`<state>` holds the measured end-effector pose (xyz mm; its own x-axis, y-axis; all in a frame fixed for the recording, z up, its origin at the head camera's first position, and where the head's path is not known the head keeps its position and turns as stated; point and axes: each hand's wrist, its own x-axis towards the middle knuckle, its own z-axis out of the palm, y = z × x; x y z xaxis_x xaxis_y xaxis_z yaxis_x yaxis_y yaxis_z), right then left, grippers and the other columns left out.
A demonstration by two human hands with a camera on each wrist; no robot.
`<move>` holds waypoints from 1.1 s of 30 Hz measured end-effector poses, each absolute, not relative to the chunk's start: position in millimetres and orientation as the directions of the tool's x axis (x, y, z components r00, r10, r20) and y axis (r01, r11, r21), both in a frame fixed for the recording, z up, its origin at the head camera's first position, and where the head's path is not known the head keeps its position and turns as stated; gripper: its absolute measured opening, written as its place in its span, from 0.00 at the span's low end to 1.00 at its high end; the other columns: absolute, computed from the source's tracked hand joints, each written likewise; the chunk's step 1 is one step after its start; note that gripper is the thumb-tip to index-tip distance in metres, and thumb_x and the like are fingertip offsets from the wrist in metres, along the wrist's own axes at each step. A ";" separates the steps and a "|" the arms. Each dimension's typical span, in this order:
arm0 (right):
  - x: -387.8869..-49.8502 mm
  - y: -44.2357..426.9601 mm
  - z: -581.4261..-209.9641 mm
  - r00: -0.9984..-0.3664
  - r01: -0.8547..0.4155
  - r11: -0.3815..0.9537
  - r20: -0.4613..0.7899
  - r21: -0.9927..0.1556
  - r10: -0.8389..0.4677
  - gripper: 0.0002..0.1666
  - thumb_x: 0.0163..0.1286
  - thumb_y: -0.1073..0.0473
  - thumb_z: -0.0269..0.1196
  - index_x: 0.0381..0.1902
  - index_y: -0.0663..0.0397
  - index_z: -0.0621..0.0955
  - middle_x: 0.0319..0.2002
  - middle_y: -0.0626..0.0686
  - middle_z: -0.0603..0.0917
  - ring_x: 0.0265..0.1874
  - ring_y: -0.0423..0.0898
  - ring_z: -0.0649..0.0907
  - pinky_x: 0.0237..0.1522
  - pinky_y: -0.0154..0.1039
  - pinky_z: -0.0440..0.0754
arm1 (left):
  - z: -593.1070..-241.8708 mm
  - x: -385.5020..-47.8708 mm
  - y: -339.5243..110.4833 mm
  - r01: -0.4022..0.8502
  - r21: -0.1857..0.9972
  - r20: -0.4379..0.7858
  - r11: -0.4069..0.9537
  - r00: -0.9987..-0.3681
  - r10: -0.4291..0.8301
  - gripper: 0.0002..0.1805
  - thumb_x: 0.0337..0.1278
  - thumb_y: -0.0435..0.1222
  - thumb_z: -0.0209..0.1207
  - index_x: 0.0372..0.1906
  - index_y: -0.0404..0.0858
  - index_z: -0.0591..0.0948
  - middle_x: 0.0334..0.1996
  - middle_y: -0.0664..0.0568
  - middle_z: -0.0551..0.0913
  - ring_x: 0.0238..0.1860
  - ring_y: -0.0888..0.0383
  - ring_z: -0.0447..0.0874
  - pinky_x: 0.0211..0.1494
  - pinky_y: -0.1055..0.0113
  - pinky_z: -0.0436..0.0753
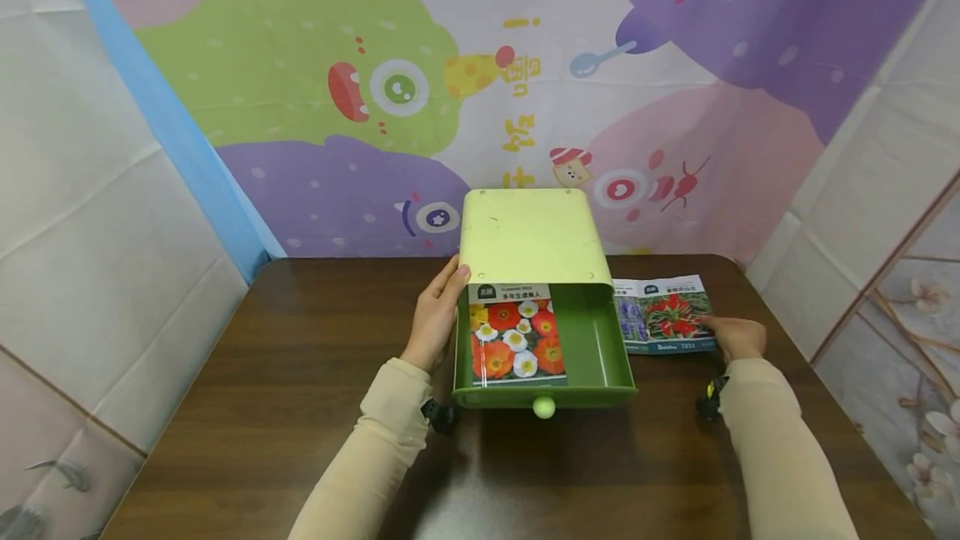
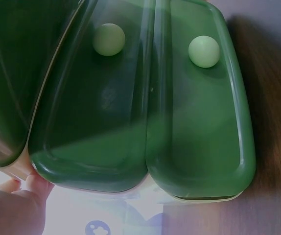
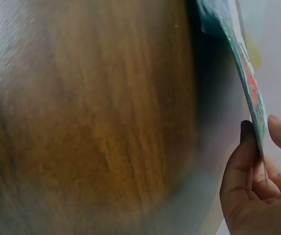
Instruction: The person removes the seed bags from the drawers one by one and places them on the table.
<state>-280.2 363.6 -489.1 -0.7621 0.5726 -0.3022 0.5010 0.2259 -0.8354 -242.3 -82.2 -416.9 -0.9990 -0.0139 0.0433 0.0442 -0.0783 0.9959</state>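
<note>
My left hand (image 1: 432,319), fingers loosely extended, rests against the cabinet's (image 1: 532,236) left side while my right hand (image 1: 738,338) pinches the red-flower packet (image 1: 677,319) right of it, seemingly a stowing step that next calls for clearing the open drawer's (image 1: 595,344) wall.

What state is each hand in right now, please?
Left hand: touching the side of the green cabinet; whether it grips cannot be told.
Right hand: closed, holding the red-flower packet.

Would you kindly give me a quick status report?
Left hand against green cabinet. Right hand gripping red-flower packet. Top drawer open. Orange-flower packet occupies its left side.
</note>
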 end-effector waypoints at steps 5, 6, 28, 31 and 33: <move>-274.8 355.3 -485.9 -0.811 0.486 0.398 -0.233 -0.778 0.536 0.30 0.67 0.52 0.64 0.58 0.71 0.79 0.50 0.65 0.84 0.48 0.53 0.78 0.45 0.43 0.77 | -415.9 -242.3 -81.5 0.034 0.994 0.032 -0.108 -0.999 -0.015 0.34 0.64 0.59 0.56 0.72 0.55 0.67 0.72 0.56 0.67 0.68 0.52 0.70 0.67 0.51 0.73; -273.6 353.4 -484.8 -0.817 0.487 0.418 -0.230 -0.767 0.530 0.31 0.68 0.52 0.63 0.59 0.72 0.77 0.56 0.68 0.80 0.52 0.57 0.77 0.49 0.47 0.77 | -415.7 -242.2 -81.3 0.032 0.993 0.031 -0.113 -0.999 -0.015 0.34 0.64 0.58 0.56 0.72 0.54 0.67 0.72 0.55 0.67 0.67 0.51 0.71 0.67 0.51 0.74; -273.1 352.8 -485.3 -0.850 0.488 0.630 -0.165 -0.604 0.500 0.29 0.69 0.53 0.59 0.58 0.72 0.77 0.60 0.71 0.76 0.59 0.68 0.74 0.59 0.57 0.73 | -414.9 -241.5 -81.2 0.021 0.993 0.019 -0.114 -1.000 -0.014 0.34 0.64 0.59 0.56 0.72 0.55 0.67 0.70 0.54 0.69 0.61 0.51 0.76 0.61 0.55 0.78; -274.1 353.8 -486.9 -0.850 0.489 0.631 -0.167 -0.603 0.499 0.29 0.69 0.53 0.59 0.57 0.72 0.77 0.60 0.71 0.76 0.58 0.68 0.74 0.58 0.57 0.73 | -415.1 -241.4 -81.2 0.018 0.993 0.017 -0.117 -1.000 -0.012 0.34 0.64 0.59 0.56 0.72 0.55 0.67 0.70 0.54 0.70 0.61 0.51 0.77 0.61 0.55 0.78; -274.0 353.8 -487.4 -0.852 0.486 0.633 -0.165 -0.602 0.497 0.28 0.70 0.53 0.58 0.57 0.73 0.77 0.60 0.71 0.76 0.58 0.68 0.74 0.58 0.57 0.73 | -415.0 -241.2 -81.3 0.018 0.993 0.017 -0.117 -1.000 -0.009 0.34 0.64 0.59 0.56 0.72 0.55 0.67 0.70 0.55 0.69 0.63 0.51 0.75 0.63 0.54 0.77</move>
<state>-274.0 353.8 -487.4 -0.8520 0.4969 -0.1646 0.4858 0.6333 -0.6024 -241.2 -81.3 -415.0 -0.9998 -0.0089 0.0169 0.0178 -0.1167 0.9930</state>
